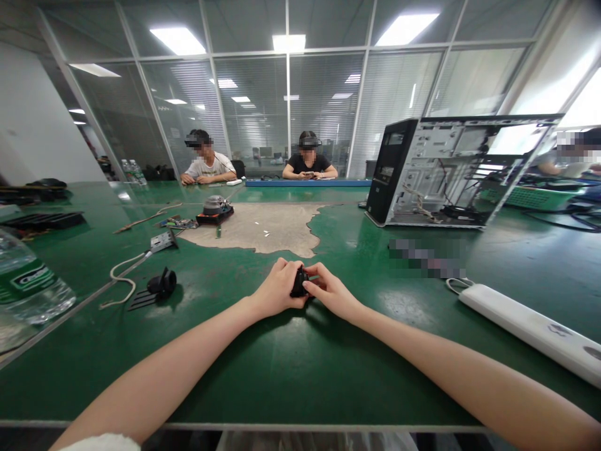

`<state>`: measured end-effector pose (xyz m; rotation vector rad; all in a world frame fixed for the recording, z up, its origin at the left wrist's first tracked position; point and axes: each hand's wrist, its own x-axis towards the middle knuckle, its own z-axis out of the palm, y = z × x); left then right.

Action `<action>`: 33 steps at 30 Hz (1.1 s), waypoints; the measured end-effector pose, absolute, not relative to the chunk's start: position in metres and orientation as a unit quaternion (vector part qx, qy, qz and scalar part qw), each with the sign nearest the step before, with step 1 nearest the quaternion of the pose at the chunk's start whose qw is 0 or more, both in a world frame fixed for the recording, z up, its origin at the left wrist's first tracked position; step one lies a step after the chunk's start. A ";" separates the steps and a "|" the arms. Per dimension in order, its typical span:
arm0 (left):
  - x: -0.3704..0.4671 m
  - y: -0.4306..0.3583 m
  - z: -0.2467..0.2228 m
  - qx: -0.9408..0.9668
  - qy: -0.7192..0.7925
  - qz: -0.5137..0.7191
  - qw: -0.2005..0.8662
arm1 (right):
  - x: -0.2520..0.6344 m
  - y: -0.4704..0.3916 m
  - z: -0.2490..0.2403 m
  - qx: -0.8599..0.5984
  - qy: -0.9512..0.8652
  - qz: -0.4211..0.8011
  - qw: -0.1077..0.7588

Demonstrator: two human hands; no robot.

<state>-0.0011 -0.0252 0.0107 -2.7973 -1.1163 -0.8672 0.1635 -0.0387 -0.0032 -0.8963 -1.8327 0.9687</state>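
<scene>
A small black part [298,283] is held between my two hands, just above the green table [263,376]. My left hand [278,289] wraps round it from the left, fingers closed. From the right, my right hand [331,291] pinches its edge with thumb and fingertips. Much of the part is covered by my fingers, so its exact kind cannot be made out. To the left lies another black plastic piece [162,283] with a round end and several thin prongs. Beyond it rests a small metal bracket [163,241] near a pale cord [117,275].
An open computer case [389,175] stands at the right, with a white power strip [526,329] nearer me. A water bottle [32,282] is at the left. A black-and-orange device [215,212] sits by the bare patch [263,228]. Two people sit across the table; another is far right.
</scene>
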 end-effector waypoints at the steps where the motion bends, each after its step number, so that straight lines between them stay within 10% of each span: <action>1: -0.001 -0.025 0.011 -0.893 -0.356 -0.276 0.003 | 0.164 -0.039 -0.002 -0.356 -0.735 0.379 0.435; 33: -0.002 -0.028 0.013 -0.892 -0.357 -0.279 -0.007 | 0.162 -0.041 0.002 -0.362 -0.734 0.373 0.436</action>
